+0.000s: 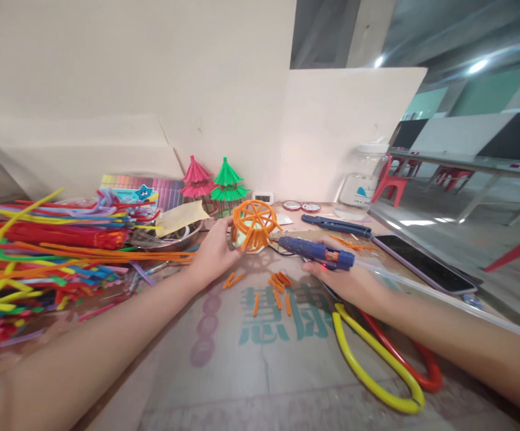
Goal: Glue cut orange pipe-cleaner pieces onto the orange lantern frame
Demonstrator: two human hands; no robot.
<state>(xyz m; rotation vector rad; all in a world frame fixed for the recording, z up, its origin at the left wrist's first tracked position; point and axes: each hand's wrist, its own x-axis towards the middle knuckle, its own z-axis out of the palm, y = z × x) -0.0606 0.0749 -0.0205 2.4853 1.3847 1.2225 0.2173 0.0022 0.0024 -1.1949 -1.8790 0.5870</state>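
My left hand (214,251) is closed around an orange pipe-cleaner wheel-shaped piece (254,224), holding it upright just above the cardboard. My right hand (348,281) grips a blue hot glue gun (316,251) with an orange trigger; its nozzle points left and sits right beside the orange piece. Several short orange pipe-cleaner bits (277,287) lie on the cardboard sheet (260,359) below both hands.
A big heap of coloured pipe cleaners (39,257) fills the left. Pink (196,176) and green (227,179) pipe-cleaner towers stand at the back. Yellow-and-red scissor handles (377,371) lie under my right forearm. A phone (426,263), blue pliers (336,225) and a jar (363,185) sit right.
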